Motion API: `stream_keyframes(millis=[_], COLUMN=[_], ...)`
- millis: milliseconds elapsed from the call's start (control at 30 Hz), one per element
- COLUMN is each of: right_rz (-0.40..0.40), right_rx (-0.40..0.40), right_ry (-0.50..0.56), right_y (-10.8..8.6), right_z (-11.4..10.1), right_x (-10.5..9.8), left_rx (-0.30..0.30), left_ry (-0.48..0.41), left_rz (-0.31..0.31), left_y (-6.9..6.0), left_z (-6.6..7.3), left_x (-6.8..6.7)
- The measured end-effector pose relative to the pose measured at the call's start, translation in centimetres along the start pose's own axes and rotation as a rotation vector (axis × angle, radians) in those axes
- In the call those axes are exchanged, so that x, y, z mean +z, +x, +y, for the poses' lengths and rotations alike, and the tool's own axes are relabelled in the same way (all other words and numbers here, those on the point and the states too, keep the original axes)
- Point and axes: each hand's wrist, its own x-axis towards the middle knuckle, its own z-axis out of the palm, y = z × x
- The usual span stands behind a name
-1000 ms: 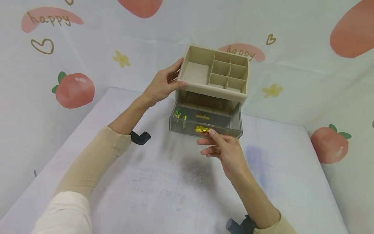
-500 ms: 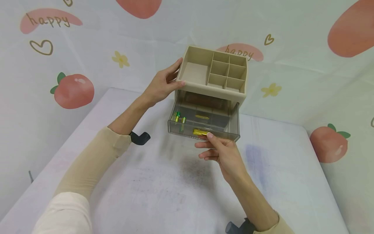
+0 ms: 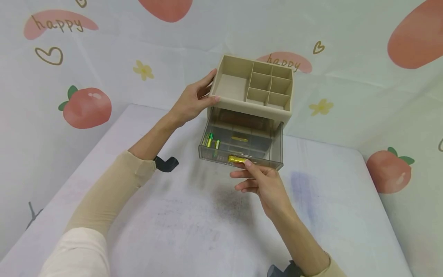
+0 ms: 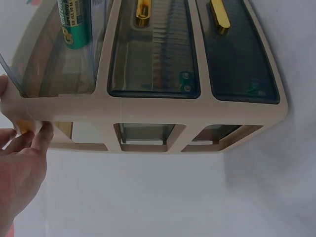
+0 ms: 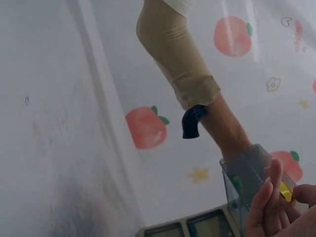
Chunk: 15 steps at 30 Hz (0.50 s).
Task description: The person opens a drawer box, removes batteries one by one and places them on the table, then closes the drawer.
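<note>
Near the middle of the head view, a clear grey drawer juts down the frame from a beige organizer, with two green-and-yellow batteries at its left end. A gold handle sits on its front, its long axis running across the frame and dipping slightly rightward. The right hand is much the nearer, below and right of the handle; its grip pinches the handle's right end between thumb and finger. From that grip, the organizer lies up the frame, so the drawer's line of travel appears to cross the handle's long axis.

The left hand holds the organizer's left side, thumb on the rim. All this is above a pale surface, before a wall cloth printed with peaches.
</note>
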Motion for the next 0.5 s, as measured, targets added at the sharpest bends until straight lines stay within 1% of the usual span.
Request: stream_keyframes(millis=[133, 267, 367, 500], right_rz=[-0.030, -0.071, -0.091, -0.101], right_rx=[0.001, -0.014, -0.057, -0.150], right_ry=[-0.033, -0.111, -0.169, -0.227], right_y=[-0.1, -0.5, -1.0, -1.8], right_z=[0.1, 0.2, -0.1, -0.7], right_x=[-0.2, -0.5, -0.6, -0.7], left_rx=[0.002, 0.005, 0.009, 0.012], left_ry=[-0.005, -0.006, -0.004, -0.006], left_rz=[-0.002, -0.002, -0.006, -0.007], left_y=[0.0, -0.1, -0.1, -0.1], left_z=[0.0, 0.0, 0.0, 0.0], left_x=[0.0, 0.0, 0.0, -0.1])
